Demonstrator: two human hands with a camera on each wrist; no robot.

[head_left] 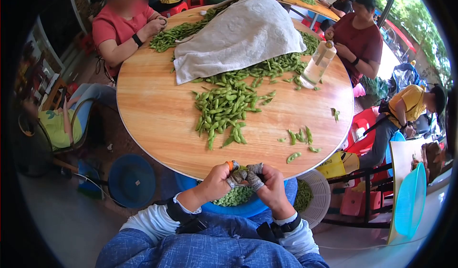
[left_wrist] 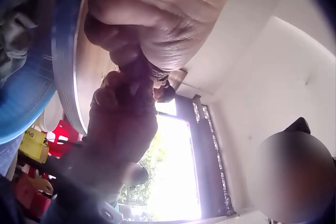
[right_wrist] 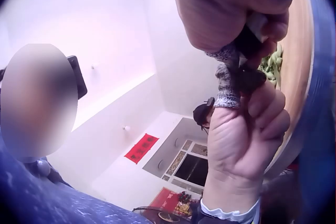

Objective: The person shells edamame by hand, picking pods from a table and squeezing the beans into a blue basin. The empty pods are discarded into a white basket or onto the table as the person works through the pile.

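In the head view both hands meet over a blue basin (head_left: 248, 210) of shelled green beans (head_left: 234, 196), beside the table's near edge. Grey cloth covers the fingertips. The left hand (head_left: 213, 183) and right hand (head_left: 271, 188) pinch a small green pod (head_left: 243, 168) between them, mostly hidden by the fingers. The left hand (left_wrist: 163, 19) fills the top of the left wrist view, and the right hand (right_wrist: 236, 8) the top of the right wrist view. A heap of green pods (head_left: 224, 108) lies on the round table (head_left: 157, 120) ahead.
A grey cloth (head_left: 243, 34) covers more pods. A clear bottle (head_left: 318, 65) stands at the right, with loose pods (head_left: 300, 136) nearer. Below the table are a blue tub (head_left: 131, 179) at left and a white basket (head_left: 320, 191) at right. Several people sit around.
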